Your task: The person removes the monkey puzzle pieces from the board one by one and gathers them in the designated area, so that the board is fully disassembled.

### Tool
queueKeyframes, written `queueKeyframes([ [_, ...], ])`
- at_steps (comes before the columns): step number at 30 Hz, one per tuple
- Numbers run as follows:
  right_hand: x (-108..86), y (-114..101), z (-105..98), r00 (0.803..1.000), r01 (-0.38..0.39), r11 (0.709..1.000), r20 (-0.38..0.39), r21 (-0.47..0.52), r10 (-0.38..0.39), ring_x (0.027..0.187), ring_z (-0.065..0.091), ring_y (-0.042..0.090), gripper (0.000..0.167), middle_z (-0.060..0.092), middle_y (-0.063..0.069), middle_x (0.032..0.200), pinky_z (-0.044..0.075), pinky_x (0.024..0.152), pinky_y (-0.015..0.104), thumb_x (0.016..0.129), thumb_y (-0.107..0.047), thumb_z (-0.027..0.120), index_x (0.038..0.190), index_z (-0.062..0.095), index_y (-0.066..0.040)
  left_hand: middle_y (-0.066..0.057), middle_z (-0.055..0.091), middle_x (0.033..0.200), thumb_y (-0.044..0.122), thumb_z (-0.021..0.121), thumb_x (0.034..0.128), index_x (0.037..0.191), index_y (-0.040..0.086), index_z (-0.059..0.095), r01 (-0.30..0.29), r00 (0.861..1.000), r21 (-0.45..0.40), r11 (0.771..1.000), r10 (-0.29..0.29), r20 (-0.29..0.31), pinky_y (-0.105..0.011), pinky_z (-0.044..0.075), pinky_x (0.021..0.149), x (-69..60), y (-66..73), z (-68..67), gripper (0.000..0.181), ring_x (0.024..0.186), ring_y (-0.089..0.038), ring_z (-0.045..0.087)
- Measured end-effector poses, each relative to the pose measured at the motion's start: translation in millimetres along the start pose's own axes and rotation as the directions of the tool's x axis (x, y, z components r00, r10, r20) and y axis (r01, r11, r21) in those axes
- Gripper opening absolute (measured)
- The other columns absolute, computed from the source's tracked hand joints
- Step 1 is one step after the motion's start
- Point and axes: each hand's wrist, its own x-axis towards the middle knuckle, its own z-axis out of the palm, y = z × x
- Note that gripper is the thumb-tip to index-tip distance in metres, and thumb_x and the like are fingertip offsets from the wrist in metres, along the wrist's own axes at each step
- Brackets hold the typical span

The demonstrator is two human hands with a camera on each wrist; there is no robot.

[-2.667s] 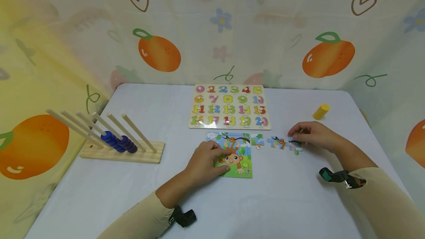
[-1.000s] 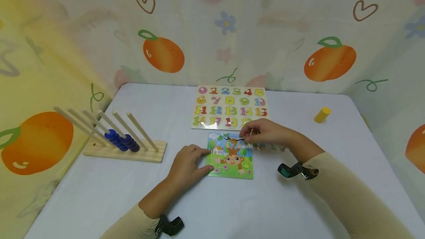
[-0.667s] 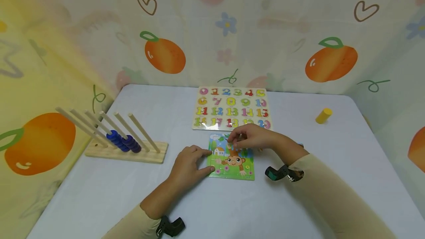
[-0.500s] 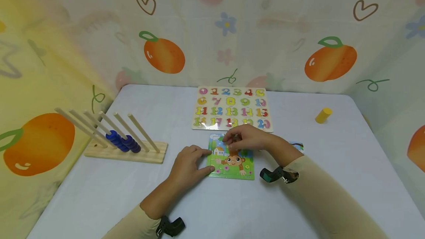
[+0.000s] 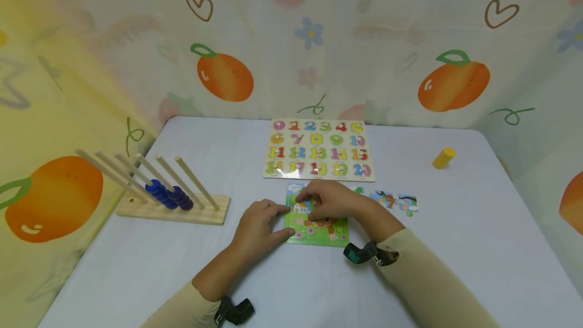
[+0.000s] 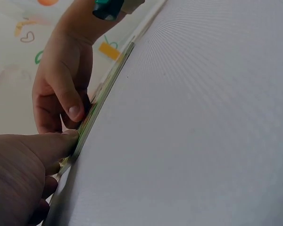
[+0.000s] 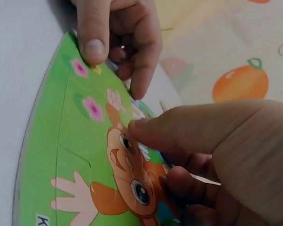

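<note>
white tabletop (image 5: 291, 277): wooden bead stand (image 5: 136, 209) at left, six pegs (image 5: 196, 181), dark blue beads (image 5: 159, 194) stacked on two. wooden number board (image 5: 327, 147), 0 to 20, lies at rear centre, glare along its lower edge. yellow cylinder (image 5: 444, 158) at rear right. fruit-print backdrop (image 5: 278, 39) behind, lettered "happy".

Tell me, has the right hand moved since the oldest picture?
Yes, leftward: in the head view, against the number board, the right hand went from past its right edge to in front of it, over the monkey puzzle.
</note>
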Motion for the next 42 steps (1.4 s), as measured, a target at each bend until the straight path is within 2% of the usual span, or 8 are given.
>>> queueKeyframes([
  [7, -4.0, -5, 4, 1.000, -0.011, 1.000, 0.009, -0.012, 0.012, 0.081, 0.055, 0.013, 0.046, 0.066, -0.007, 0.116, 0.048, 0.074, 0.030, 0.087, -0.011, 0.085, 0.131, 0.075, -0.019, 0.003, 0.070, 0.106, 0.031, 0.096, 0.0802, 0.121, 0.017, 0.080, 0.002, 1.000, 0.003, 1.000, -0.002, 0.006, -0.040, 0.050, 0.085, -0.3, -0.5, 0.5, 0.046, 0.100, -0.020, 0.062],
  [15, -3.2, -7, 5, 1.000, -0.020, 1.000, 0.006, -0.008, 0.020, 0.089, 0.055, 0.013, 0.045, 0.066, -0.006, 0.115, 0.048, 0.079, 0.031, 0.087, -0.001, 0.076, 0.128, 0.075, -0.020, 0.002, 0.070, 0.107, 0.031, 0.096, 0.0801, 0.121, 0.016, 0.080, 0.005, 1.000, 0.001, 1.000, -0.005, 0.004, -0.040, 0.050, 0.085, -1.0, -1.0, 0.3, 0.046, 0.101, -0.020, 0.062],
  [21, -1.0, -7, 3, 0.998, -0.064, 0.997, 0.026, 0.032, 0.063, 0.093, 0.056, 0.015, 0.050, 0.065, -0.007, 0.112, 0.049, 0.082, 0.033, 0.085, 0.007, 0.070, 0.125, 0.076, -0.022, 0.003, 0.069, 0.106, 0.031, 0.097, 0.0800, 0.120, 0.016, 0.080, 0.003, 1.000, -0.005, 1.000, -0.003, 0.005, -0.040, 0.050, 0.084, -1.2, -1.0, 0.6, 0.046, 0.100, -0.019, 0.061],
  [32, 2.3, -10, 3, 0.994, -0.104, 0.992, 0.024, 0.067, 0.102, 0.098, 0.057, 0.017, 0.052, 0.065, -0.006, 0.111, 0.050, 0.085, 0.033, 0.083, 0.012, 0.068, 0.122, 0.077, -0.022, 0.003, 0.069, 0.105, 0.030, 0.097, 0.0801, 0.121, 0.016, 0.080, 0.008, 1.000, -0.006, 1.000, -0.008, 0.009, -0.039, 0.049, 0.083, 0.3, -0.9, -0.1, 0.046, 0.097, -0.018, 0.059],
  [42, 5.2, -10, 6, 0.989, -0.149, 0.984, 0.026, 0.101, 0.147, 0.098, 0.058, 0.017, 0.055, 0.066, -0.004, 0.111, 0.053, 0.077, 0.030, 0.081, 0.016, 0.067, 0.124, 0.075, -0.019, 0.003, 0.069, 0.105, 0.030, 0.096, 0.0806, 0.121, 0.016, 0.080, 0.021, 1.000, -0.015, 1.000, -0.021, 0.021, -0.039, 0.049, 0.083, 0.8, 0.2, -0.4, 0.046, 0.098, -0.018, 0.059],
])
